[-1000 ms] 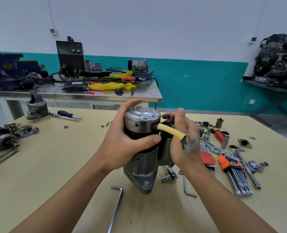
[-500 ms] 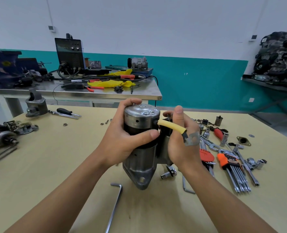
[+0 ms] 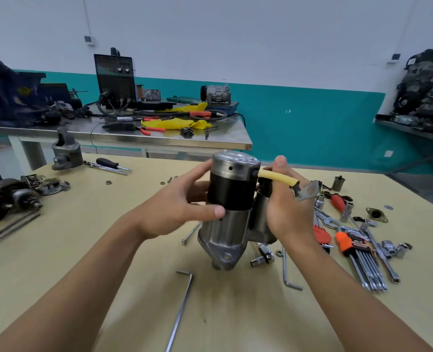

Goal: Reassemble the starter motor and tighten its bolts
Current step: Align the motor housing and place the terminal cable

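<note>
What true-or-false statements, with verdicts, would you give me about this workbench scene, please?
1. The starter motor is held with its silver end cap uppermost. True.
2. The left hand hangs free of the motor. False: it grips the motor's body.
3. A yellow-sleeved cable comes off the motor's top toward the right hand. True.
4. The orange hex key set lies left of the motor. False: it lies to its right.
5. The right hand touches nothing. False: it holds the motor's right side.
</note>
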The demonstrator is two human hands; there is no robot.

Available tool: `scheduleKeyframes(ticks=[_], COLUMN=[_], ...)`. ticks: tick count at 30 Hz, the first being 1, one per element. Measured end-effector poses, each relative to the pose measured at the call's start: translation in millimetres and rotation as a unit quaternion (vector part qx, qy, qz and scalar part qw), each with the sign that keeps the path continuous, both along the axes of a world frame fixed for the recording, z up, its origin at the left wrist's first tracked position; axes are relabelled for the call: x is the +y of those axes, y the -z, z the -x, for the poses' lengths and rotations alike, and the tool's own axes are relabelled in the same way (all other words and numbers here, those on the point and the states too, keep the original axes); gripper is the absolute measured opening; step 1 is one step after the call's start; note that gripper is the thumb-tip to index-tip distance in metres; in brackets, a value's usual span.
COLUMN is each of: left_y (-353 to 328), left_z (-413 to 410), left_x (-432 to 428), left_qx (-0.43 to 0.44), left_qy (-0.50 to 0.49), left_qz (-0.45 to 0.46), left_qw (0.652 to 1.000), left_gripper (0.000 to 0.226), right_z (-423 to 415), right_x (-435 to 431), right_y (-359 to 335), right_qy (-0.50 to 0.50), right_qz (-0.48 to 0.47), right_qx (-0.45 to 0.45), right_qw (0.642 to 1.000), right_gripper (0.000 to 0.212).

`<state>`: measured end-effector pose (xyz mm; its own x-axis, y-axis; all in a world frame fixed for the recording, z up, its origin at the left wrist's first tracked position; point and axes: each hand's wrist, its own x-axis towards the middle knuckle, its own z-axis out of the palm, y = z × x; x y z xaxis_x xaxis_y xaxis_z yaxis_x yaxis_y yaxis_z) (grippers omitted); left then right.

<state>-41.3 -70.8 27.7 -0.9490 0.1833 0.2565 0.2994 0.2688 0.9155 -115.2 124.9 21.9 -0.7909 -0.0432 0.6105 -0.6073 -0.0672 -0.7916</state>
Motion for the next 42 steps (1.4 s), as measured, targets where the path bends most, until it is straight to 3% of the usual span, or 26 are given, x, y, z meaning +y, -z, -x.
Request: scheduleKeyframes(ticks=[4,10,13,15,17,19,21,24,26,29,31,33,36,39,42], left_y=[7.6,15.4,10.2,17.1,29.6,36.1,34.2,32.3,34.2,35.5,33.8,29.4,15.4,-22.5,-76.2], left_z=[3.4,7.2,9.3,12.7,19.2,27.4,38.2,52.7,58.2,57.9,52.2,43.2,30.4,7.3,-17.8], left_x=[9.7,16.5,-3.4,-17.4,-23.2,-18.3,-11.1,-1.3,0.5,-1.4,-0.3,1.1,-8.8,-20.0,-8.4], left_qx=[0.008,-0.016,-0.019,-0.008,-0.036,-0.093,-0.124,-0.142,-0.144,-0.144,-0.147,-0.172,-0.176,-0.075,0.062], left_qy=[-0.021,-0.001,-0.095,-0.284,-0.388,-0.369,-0.348,-0.313,-0.287,-0.261,-0.268,-0.287,-0.305,-0.306,-0.224], left_qz=[-0.001,-0.085,-0.12,-0.037,0.179,0.313,0.359,0.481,0.521,0.537,0.506,0.417,0.22,0.014,-0.153], left_qw=[1.0,0.996,0.988,0.958,0.903,0.87,0.857,0.806,0.791,0.789,0.807,0.845,0.91,0.949,0.96], left_gripper=[0.073,0.055,0.037,0.023,0.028,0.034,0.03,0.016,0.008,0.016,0.005,0.004,0.036,0.066,0.081], right_z=[2.9,2.5,1.7,1.0,-0.8,-3.1,-5.5,-6.9,-5.7,-4.1,-4.1,-4.5,-6.1,-8.7,-11.8], right_x=[1.2,-1.8,-1.2,-0.7,-1.2,-1.9,-2.4,-1.8,-0.7,0.5,0.8,0.8,0.7,1.0,-0.8], right_y=[1.0,-1.2,-1.2,-1.4,-2.6,-4.3,-5.9,-6.2,-5.7,-4.3,-3.7,-3.6,-3.8,-4.6,-6.5], right_qy=[0.01,0.041,0.026,0.016,0.016,0.017,0.015,0.019,0.023,0.024,0.022,0.022,0.016,0.003,-0.008], right_qz=[-0.004,0.002,0.003,-0.003,-0.011,-0.017,-0.023,-0.035,-0.041,-0.04,-0.041,-0.041,-0.036,-0.035,-0.047], right_qx=[-0.013,-0.028,-0.019,-0.012,-0.005,0.004,0.005,0.001,-0.001,-0.004,-0.001,0.004,0.02,0.047,0.076], right_qw=[1.0,0.999,0.999,1.0,1.0,1.0,1.0,0.999,0.999,0.999,0.999,0.999,0.999,0.998,0.996], right_gripper=[0.045,0.043,0.047,0.048,0.05,0.054,0.054,0.053,0.053,0.055,0.055,0.054,0.053,0.051,0.049])
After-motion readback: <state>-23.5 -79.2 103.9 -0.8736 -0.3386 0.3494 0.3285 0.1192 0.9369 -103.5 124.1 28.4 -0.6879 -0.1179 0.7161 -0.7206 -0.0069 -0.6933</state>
